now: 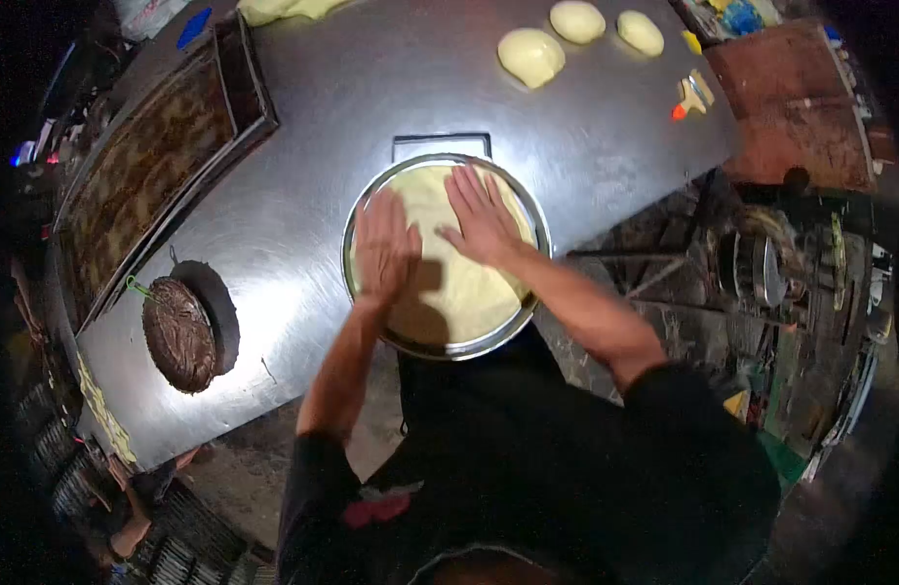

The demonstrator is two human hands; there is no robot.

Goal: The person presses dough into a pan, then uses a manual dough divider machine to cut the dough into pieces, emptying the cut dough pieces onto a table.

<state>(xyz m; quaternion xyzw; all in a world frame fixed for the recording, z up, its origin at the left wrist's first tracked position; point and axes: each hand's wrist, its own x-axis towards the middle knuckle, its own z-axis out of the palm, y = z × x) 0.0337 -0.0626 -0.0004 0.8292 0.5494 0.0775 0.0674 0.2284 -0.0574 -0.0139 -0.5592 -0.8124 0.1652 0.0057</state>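
A round metal pan (456, 352) sits at the near edge of the steel table, lined with a pale yellow sheet of dough (459, 302). Flat on the dough's left side lies my left hand (386, 249), its fingers stretched out and pointing away from me. My right hand (484, 222) rests on the upper right part of the dough, fingers extended and thumb spread to the side. Neither hand grips anything. Just beyond the pan, a dark rectangular outline (442, 136) shows, partly hidden by the pan.
On the steel table (303, 224), a round dish of brown spread (179, 341) with a green-handled tool (136, 285) stands left. A large browned tray (157, 161) lies behind it. Several dough pieces (530, 58) and a brush (696, 93) are far right. A person's arm (130, 526) shows lower left.
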